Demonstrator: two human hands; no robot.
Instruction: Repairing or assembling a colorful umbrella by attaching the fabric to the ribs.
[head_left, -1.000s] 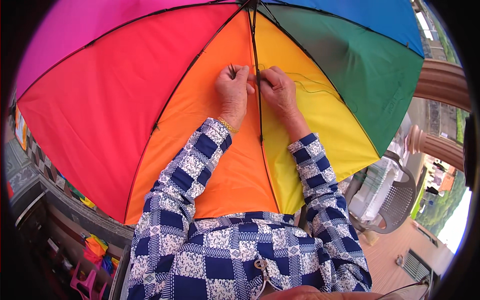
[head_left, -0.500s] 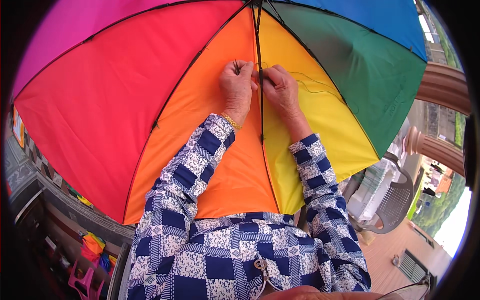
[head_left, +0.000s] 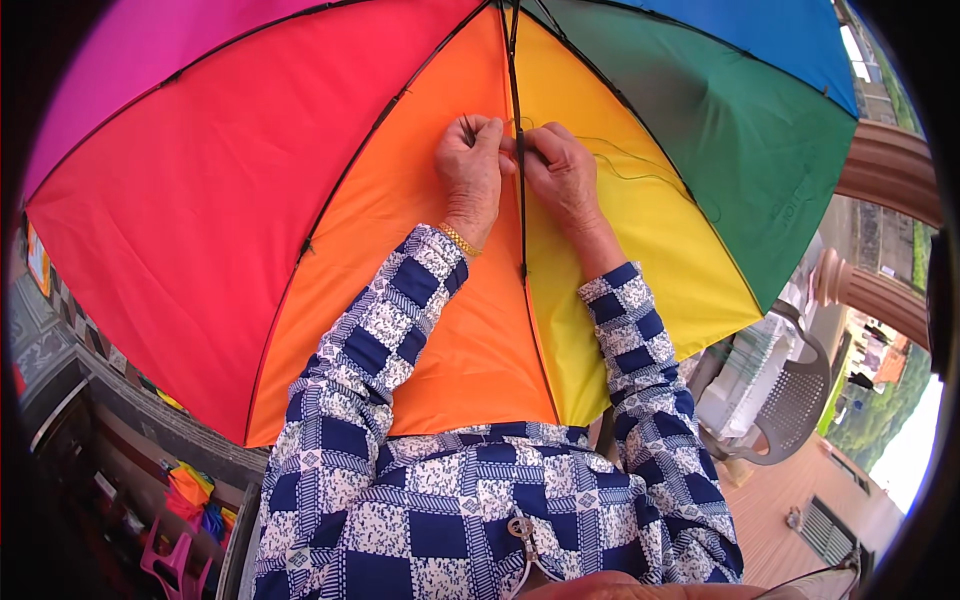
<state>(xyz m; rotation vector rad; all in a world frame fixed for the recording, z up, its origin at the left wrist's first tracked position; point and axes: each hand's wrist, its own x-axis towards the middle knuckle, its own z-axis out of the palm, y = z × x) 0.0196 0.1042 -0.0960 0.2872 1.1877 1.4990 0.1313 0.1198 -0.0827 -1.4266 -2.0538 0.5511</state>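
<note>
An open umbrella (head_left: pixel 420 330) with rainbow panels spreads before me, its inside and black ribs facing up. My left hand (head_left: pixel 470 170) is closed over the orange panel, with the dark, twin-pointed tip of a small tool (head_left: pixel 467 128), like thread snips, sticking out of its fist. Across the middle rib (head_left: pixel 520 210), my right hand (head_left: pixel 562 172) pinches at the rib over the yellow panel. A thin dark thread (head_left: pixel 625 152) loops by its fingers and trails right toward the green panel. The fingertips of both hands nearly meet at the rib; what they pinch there is mostly hidden.
A grey plastic chair (head_left: pixel 795 405) with a white bundle (head_left: pixel 745 385) stands at the right, near brown columns (head_left: pixel 885 175). Lower left are a pink plastic stool (head_left: pixel 175 560), colourful folded cloth (head_left: pixel 190 490) and a dark ledge (head_left: pixel 160 430).
Both hands stay at the same rib, with only slight finger shifts. The umbrella has moved very slightly in view, and the thread's loop lies a little differently.
</note>
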